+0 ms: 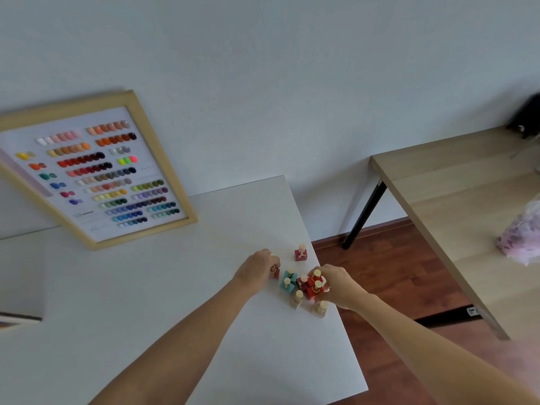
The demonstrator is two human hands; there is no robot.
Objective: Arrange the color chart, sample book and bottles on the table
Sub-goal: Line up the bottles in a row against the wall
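A person's two bare forearms reach forward over a white desk [175, 287] toward a tight cluster of small nail polish bottles [304, 287] near the desk's right edge. The bottles have square bodies, some red, two teal, two pale, each with a gold or cream cap standing upright. One more red bottle [301, 253] stands apart, just beyond the cluster, closer to the far right corner.

The left hand [258, 270] sits just left of the cluster, fingers curled around what looks like a small red bottle, mostly hidden beneath the hand. The right hand [336, 286] is on the cluster's right side, fingers and thumb pinching a red bottle there; how many bottles it touches cannot be told.

The cluster lies between the two grips, so either hand can reach it. The lone red bottle lies past both hands, slightly nearer the left hand.

A wood-framed color chart [96, 171] leans against the wall at the desk's far left, well apart from the bottles, its long axis tilted in this view. It shows rows of colored nail swatches. Small grey print sits near its lower corner, too blurred to read. No sample book is identifiable.

A second wooden desk [455, 182] stands to the right.
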